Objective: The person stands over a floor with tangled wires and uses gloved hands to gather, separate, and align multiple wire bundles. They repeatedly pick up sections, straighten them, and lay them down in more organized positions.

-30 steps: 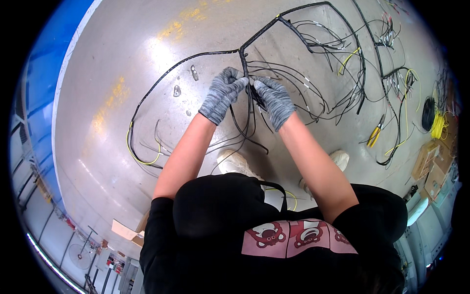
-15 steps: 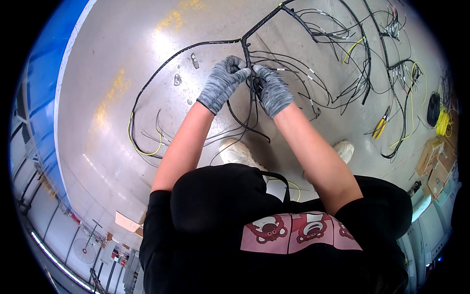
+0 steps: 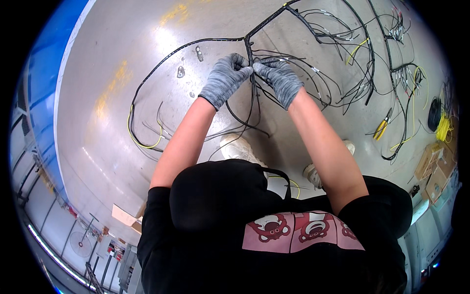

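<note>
A black wire harness (image 3: 268, 21) lies on the grey floor, its wrapped trunk forking into several branches. My left hand (image 3: 226, 77), in a grey knit glove, pinches the downward branch just below the fork. Right beside it, my right hand (image 3: 280, 78), gloved alike, has thumb and fingertips closed on the same branch. Loose black wires (image 3: 313, 68) with white labels fan out to the right of my hands. More wire ends hang below them toward my shoes. Whatever lies between my fingertips, apart from the branch, is hidden.
Yellow-handled pliers (image 3: 383, 125) lie on the floor at the right, near another harness branch (image 3: 391, 68). Black and yellow wire coils (image 3: 443, 126) and cardboard boxes (image 3: 434, 171) stand at the far right. A yellow-green wire loop (image 3: 131, 128) lies at the left.
My right hand has turned and risen slightly, its fingertips now meeting the branch beside my left thumb. The left hand keeps its grip almost unmoved. The wires on the right have shifted a little.
</note>
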Demonstrator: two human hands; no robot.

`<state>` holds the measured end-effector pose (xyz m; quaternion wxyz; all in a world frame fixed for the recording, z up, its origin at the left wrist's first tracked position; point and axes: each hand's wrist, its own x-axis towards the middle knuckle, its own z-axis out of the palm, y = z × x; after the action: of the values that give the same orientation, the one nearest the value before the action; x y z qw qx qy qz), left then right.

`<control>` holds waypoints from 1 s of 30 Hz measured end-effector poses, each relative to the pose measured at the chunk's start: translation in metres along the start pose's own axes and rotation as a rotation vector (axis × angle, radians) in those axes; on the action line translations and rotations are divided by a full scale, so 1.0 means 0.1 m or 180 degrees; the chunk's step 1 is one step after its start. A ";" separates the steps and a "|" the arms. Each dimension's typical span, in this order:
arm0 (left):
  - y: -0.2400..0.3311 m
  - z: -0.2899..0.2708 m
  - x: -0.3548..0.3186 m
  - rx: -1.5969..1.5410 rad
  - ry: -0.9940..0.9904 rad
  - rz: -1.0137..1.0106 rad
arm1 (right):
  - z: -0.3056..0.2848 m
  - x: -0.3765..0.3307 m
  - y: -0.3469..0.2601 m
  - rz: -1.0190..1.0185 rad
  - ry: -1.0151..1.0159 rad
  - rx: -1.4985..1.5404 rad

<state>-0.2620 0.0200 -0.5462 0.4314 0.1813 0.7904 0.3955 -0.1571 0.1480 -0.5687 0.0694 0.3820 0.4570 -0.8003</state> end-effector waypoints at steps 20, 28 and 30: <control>0.13 0.26 -0.44 0.1242 0.0990 0.0857 | -0.04 0.06 -0.16 0.0480 -0.0547 -0.0388; -0.01 0.28 -0.28 -0.0999 0.0809 -0.0060 | -0.08 0.04 -0.15 0.0041 -0.0791 -0.0311; 0.00 0.31 -0.26 -0.1575 0.0820 -0.0162 | -0.06 0.01 -0.17 0.0014 -0.0752 -0.0571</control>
<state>-0.2217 0.0181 -0.5414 0.3683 -0.0012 0.7224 0.5852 -0.1618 0.1624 -0.5597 0.1582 0.2784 0.5144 -0.7955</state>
